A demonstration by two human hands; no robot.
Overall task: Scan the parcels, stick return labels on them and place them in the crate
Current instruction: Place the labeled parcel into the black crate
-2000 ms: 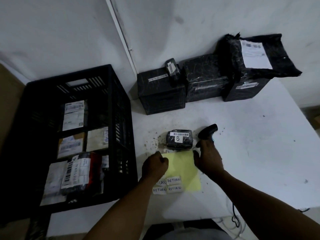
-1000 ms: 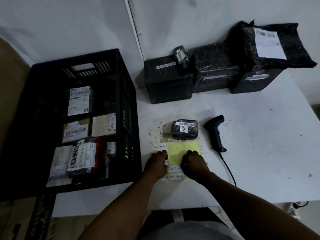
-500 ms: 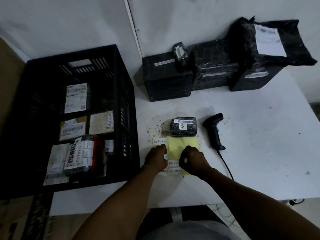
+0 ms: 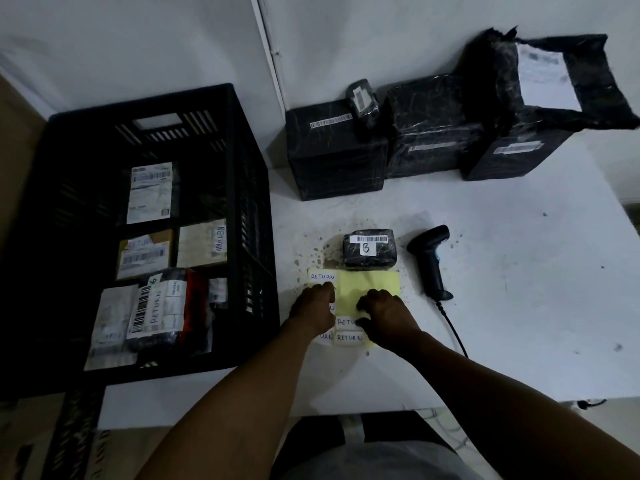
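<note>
A small black-wrapped parcel (image 4: pixel 369 249) with a barcode strip and a handwritten mark lies in the middle of the white table (image 4: pixel 502 306). Just in front of it is a yellow sheet (image 4: pixel 367 284) carrying white RETURN labels (image 4: pixel 322 276). My left hand (image 4: pixel 313 308) rests with curled fingers on the sheet's left edge, covering one label. My right hand (image 4: pixel 386 313) sits on the sheet's right half, fingertips on the yellow paper and thumb at the edge of a RETURN label (image 4: pixel 346 322). The black crate (image 4: pixel 239 188) at the left holds several labelled parcels.
A black handheld scanner (image 4: pixel 431 261) lies right of the small parcel, its cable trailing off the table's front edge. Three large black-wrapped boxes (image 4: pixel 336 150) and a torn black bag (image 4: pixel 554 77) line the back wall. A small black packet (image 4: pixel 362 102) lies on the left box.
My right hand let go of the scanner, which now lies on the table, and moved onto the label sheet. Over the last second both hands have hardly moved.
</note>
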